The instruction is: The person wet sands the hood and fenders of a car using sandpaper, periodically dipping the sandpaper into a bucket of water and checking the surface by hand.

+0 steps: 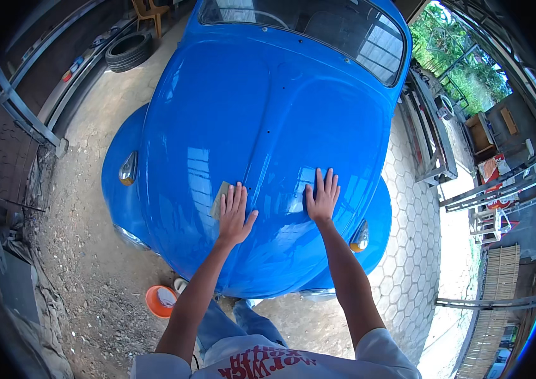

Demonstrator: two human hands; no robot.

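Note:
The rounded blue front lid of a car point(211, 132) fills the middle of the view. My left hand point(234, 218) presses a tan-green sheet, which looks like sandpaper point(219, 197), flat against the lid, just left of the centre ridge. Part of the sheet sticks out beside the fingers; the rest is hidden beneath them. To the right of the ridge, my right hand point(323, 197) lies open on the paint with its fingers stretched out and nothing in it. Pale window reflections show on the glossy surface near both hands.
An orange bucket point(160, 302) with something pale inside stands on the ground by my feet. Headlamp-side indicators point(359, 237) stick up from the fenders. A tyre point(129, 52) lies at the far left, near a yellow chair point(150, 14). A long bench point(429, 129) stands right.

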